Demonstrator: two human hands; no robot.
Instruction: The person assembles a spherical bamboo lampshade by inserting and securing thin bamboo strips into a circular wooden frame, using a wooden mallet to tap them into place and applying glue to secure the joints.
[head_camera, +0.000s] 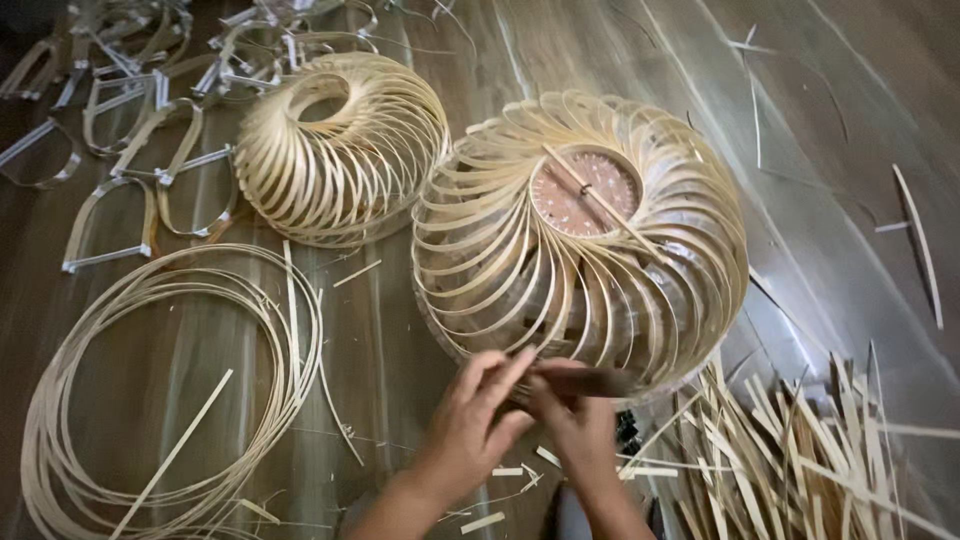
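Landmark: the large bamboo-strip lampshade frame (580, 240) lay on the wooden floor (830, 90), its curved slats spiralling round a brown perforated disc (583, 193) at its middle.
Left hand (470, 425): it was at the frame's near rim, fingers stretched toward the slats, thumb and fingers close together on the rim; whether they pinched a slat could not be told.
Right hand (580, 415): just right of the left hand at the same near rim, closed round a dark-handled tool (590, 380) that lay against the lower slats.
Second frame (340, 145): a smaller bamboo-strip lampshade frame stood just left of the large one, nearly touching it.
Coiled strips (150, 390): a loose ring of thin bamboo strips lay well left of the large frame, nearer the camera.
Metal-ended loops (130, 150): left of the smaller frame.
Cut slats (800, 460): heaped right of the hands, below the large frame's right edge.
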